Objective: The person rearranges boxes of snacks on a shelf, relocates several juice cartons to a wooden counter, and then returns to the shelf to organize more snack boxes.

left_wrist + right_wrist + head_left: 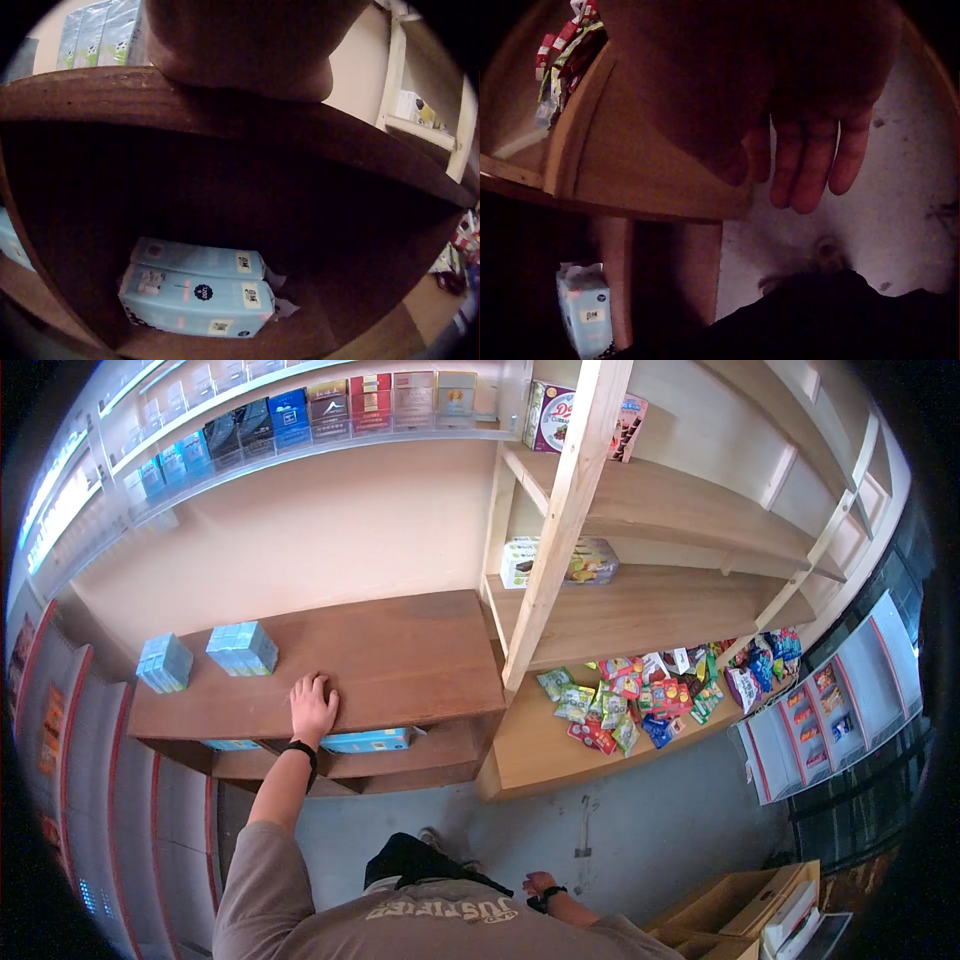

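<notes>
Left hand (313, 707) is laid flat on the brown shelf top (420, 650); nothing is held. 2 blue packs (196, 296) are seen 1 shelf down, just below it, long axis along the shelf front. Right hand (538, 883) is hung relaxed, empty, well apart. Left is nearer.

the brown wooden desk (400, 660) carries two pale blue wrapped packs (240, 648) left of the fingers (312, 685); the shelf (450, 748) beneath them holds light blue cartons (368, 740).

Taupe lettered T-shirt (290, 910), black bands (300, 749) at both wrists
</notes>
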The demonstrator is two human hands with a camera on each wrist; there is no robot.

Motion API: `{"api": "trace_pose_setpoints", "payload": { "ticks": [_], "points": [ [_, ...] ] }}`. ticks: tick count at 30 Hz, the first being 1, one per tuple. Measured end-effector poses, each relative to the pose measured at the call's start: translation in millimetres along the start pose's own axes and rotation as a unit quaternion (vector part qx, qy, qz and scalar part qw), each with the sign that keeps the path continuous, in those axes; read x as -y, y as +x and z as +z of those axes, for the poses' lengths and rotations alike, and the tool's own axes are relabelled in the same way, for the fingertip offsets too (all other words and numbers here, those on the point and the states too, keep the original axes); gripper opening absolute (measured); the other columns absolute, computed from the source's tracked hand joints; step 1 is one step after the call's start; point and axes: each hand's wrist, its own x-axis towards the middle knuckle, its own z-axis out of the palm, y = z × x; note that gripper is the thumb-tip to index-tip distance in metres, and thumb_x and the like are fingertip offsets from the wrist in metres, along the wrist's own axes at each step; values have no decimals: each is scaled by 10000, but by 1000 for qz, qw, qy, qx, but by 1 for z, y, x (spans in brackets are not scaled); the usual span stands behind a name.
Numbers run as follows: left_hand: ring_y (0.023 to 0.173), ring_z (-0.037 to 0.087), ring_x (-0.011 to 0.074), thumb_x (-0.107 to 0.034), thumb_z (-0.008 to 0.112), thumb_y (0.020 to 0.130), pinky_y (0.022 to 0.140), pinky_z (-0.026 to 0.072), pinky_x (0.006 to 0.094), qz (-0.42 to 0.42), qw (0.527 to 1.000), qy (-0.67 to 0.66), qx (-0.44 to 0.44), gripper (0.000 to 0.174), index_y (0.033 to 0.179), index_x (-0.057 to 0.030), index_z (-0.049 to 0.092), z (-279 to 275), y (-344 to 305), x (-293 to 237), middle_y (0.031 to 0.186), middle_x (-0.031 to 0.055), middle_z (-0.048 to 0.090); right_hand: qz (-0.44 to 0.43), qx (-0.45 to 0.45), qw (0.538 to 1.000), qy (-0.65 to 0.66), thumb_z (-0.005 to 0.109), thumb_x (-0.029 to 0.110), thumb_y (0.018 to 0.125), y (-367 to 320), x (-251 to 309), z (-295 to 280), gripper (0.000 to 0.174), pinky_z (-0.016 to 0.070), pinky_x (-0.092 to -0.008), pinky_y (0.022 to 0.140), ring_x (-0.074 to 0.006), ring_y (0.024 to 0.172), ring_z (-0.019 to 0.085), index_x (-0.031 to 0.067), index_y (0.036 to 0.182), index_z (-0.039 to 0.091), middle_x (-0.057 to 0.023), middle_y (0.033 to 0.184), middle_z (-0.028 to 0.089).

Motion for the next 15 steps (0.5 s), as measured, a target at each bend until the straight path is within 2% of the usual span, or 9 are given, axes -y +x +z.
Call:
{"api": "trace_pose_setpoints", "payload": {
  "ticks": [1,5,7,8,10,11,13,14,15],
  "points": [
    [1139,487,324,-264,596,816,993,366,468,2,1000,7,0,338,1090,-66,589,0,0,0,1163,129,559,11,-40,999,-33,360,197,983,-10,7,6,289,541,-399,590,-229,751,654,58,1104,582,-115,946,675],
    [1140,487,323,-264,597,816,994,365,466,1,1000,-6,-2,334,1088,-70,591,0,0,2,1163,127,559,38,-53,998,5,378,196,976,-12,12,9,259,544,-397,597,-232,748,649,60,1063,580,-111,938,678],
    [1141,486,321,-262,599,815,992,366,464,3,1000,-4,-4,336,1091,-72,591,0,0,2,1166,127,558,110,-82,990,40,397,214,991,-9,19,13,349,559,-457,705,-307,879,673,35,1253,543,-173,1132,656],
    [1141,486,321,-262,599,815,992,366,464,1,1000,-5,-6,336,1091,-72,591,0,0,2,1166,127,558,109,-83,990,38,397,214,991,-11,19,13,349,559,-457,705,-307,879,673,35,1253,543,-173,1132,656],
    [1141,486,318,-260,603,812,988,367,463,-2,1000,-7,-7,335,1087,-70,593,-3,0,0,1168,128,557,26,-32,999,-29,428,204,982,-22,19,13,340,554,-465,717,-307,890,670,39,1259,538,-175,1124,658],
    [1141,486,318,-260,603,812,988,367,463,-2,1000,-9,-8,335,1087,-70,593,-3,0,-1,1168,128,557,25,-34,999,-29,428,204,982,-26,23,15,340,554,-465,717,-307,890,670,39,1259,538,-175,1124,658],
    [1136,487,318,-259,605,809,985,368,462,1,1000,-9,-14,334,1083,-68,595,-3,0,-1,1168,128,557,-39,-23,995,-91,461,197,970,-7,12,12,310,553,-452,679,-296,817,671,40,1219,556,-178,1074,668],
    [1136,487,318,-259,605,809,985,368,462,0,1000,-11,-15,334,1083,-68,595,-3,0,-1,1168,128,557,-39,-26,995,-92,461,197,970,17,-24,-11,310,553,-452,679,-296,817,671,40,1219,556,-178,1074,668],
    [1136,487,320,-259,604,809,985,369,461,-1,1000,-12,-14,334,1082,-67,595,-3,-1,-1,1169,128,557,-141,7,982,-124,459,188,971,42,-48,-26,305,552,-437,667,-293,802,671,22,1207,556,-181,1057,671]
  ]
}}
